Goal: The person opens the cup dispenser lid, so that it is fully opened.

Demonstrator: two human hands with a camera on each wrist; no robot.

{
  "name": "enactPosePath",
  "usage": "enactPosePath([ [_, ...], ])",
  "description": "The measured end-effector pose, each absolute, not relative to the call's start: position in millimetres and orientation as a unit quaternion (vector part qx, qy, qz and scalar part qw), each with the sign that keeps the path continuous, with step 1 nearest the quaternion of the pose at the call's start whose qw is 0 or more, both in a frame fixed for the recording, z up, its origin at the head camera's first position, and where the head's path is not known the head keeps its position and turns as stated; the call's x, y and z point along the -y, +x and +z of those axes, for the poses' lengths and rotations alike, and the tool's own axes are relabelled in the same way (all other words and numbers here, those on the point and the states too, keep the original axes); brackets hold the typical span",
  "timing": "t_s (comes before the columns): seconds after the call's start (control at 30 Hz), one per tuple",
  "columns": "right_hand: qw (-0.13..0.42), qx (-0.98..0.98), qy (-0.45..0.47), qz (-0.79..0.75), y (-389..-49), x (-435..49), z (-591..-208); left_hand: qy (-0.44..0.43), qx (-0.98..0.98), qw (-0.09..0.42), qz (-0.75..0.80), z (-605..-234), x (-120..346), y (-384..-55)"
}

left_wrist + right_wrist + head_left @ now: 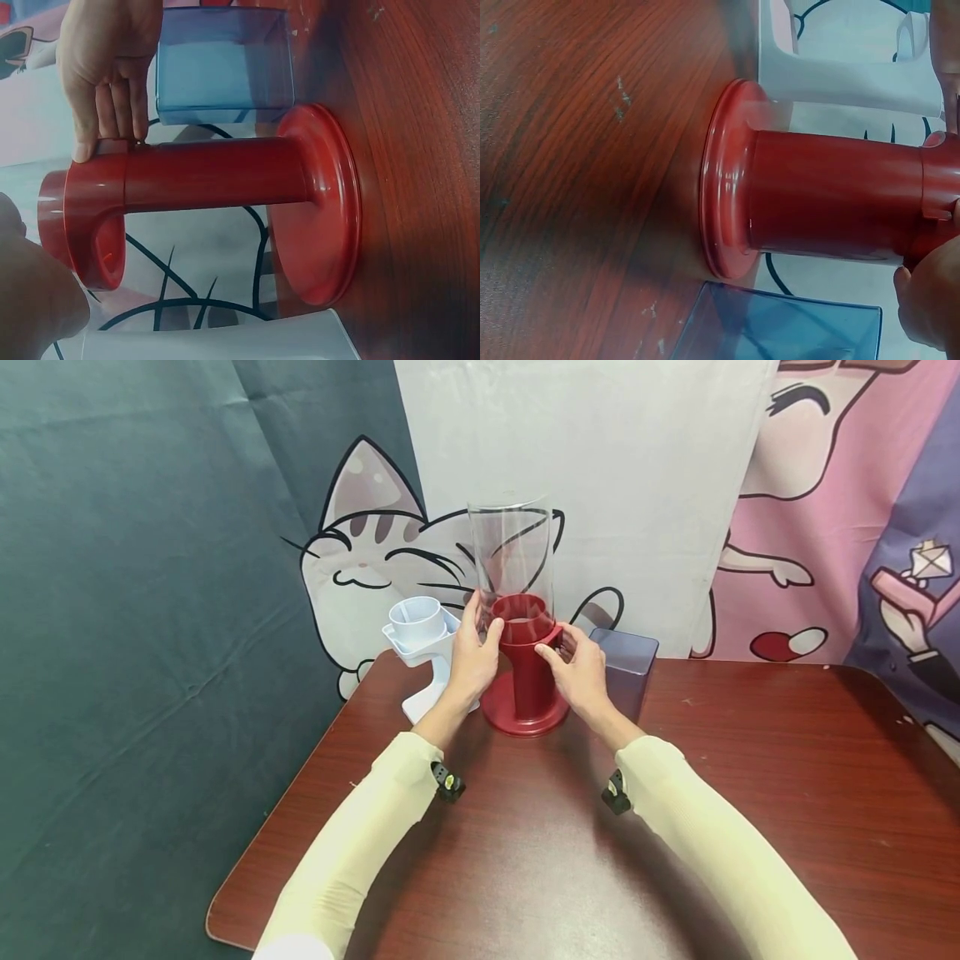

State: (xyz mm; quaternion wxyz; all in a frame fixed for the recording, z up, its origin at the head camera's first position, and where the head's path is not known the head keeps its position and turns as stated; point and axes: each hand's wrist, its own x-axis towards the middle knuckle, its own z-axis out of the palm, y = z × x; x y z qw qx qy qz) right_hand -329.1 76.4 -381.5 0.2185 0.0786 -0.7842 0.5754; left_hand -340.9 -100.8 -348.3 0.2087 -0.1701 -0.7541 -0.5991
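Note:
A red stand (531, 689) with a round base stands upright on the table, with a ring-shaped collar near its top. A clear open-topped cylinder (512, 547) rises from the collar, its lower end around the red neck. My left hand (474, 660) holds the lower left side of the cylinder, thumb in front, close to the collar. On the right, my right hand (581, 672) pinches the collar's edge, thumb in front and fingers behind. The left wrist view shows the right hand (112, 56) at the red collar (96, 187); the exact left fingertip contact is hidden.
A white stand with a cup-shaped top (418, 625) is left of the red stand. A bluish see-through box (626, 656) sits behind to the right. The brown table (750, 793) ends at a fabric backdrop with cartoon figures.

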Motion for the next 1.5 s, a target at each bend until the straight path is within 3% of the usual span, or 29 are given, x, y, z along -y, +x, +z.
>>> enactPosePath([
  [0.27,0.225,0.767,0.093,0.594,-321,-79,-384,-0.161,0.745,0.212,-0.611,-346,101,-331],
  [0.77,0.180,0.770,0.093,0.605,-288,-92,-378,-0.187,0.736,0.192,-0.621,-333,110,-317],
  [1.1,0.152,0.766,0.138,0.609,-255,-101,-371,-0.258,0.700,0.185,-0.640,-327,118,-303],
  [1.5,0.127,0.765,0.182,0.605,-224,-132,-366,-0.307,0.658,0.127,-0.676,-319,107,-277],
])
